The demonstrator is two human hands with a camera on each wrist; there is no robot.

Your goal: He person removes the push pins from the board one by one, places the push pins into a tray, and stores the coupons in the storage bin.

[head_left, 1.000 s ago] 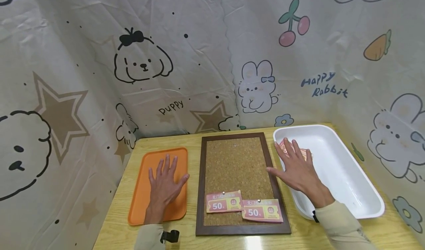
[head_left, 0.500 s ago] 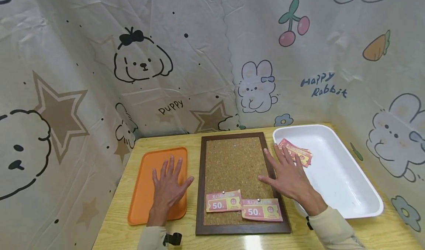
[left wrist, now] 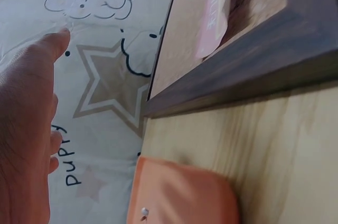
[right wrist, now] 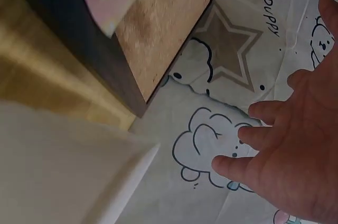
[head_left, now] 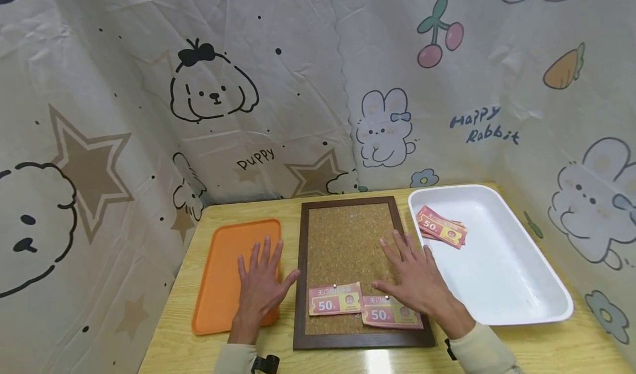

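Observation:
In the head view my left hand (head_left: 260,288), fingers spread, hovers over the right side of the orange tray (head_left: 208,285) and holds nothing. My right hand (head_left: 417,285) is spread above the right side of the cork board (head_left: 348,241), also holding nothing. Two pink and yellow coupons marked 50 hang pinned along the board's lower part: a left coupon (head_left: 335,299) and a right coupon (head_left: 380,316), whose right part my right hand overlaps. A small shiny pin (left wrist: 144,212) shows in the tray in the left wrist view.
A white plastic bin (head_left: 502,269) stands right of the board, with a fanned pile of coupons (head_left: 441,227) in its far left corner. The light wood table (head_left: 288,338) carries everything. A printed curtain (head_left: 308,87) hangs around the back and sides.
My right hand has moved left and toward me, from over the white bin to over the board, uncovering the coupons in the bin. My left hand has shifted slightly right.

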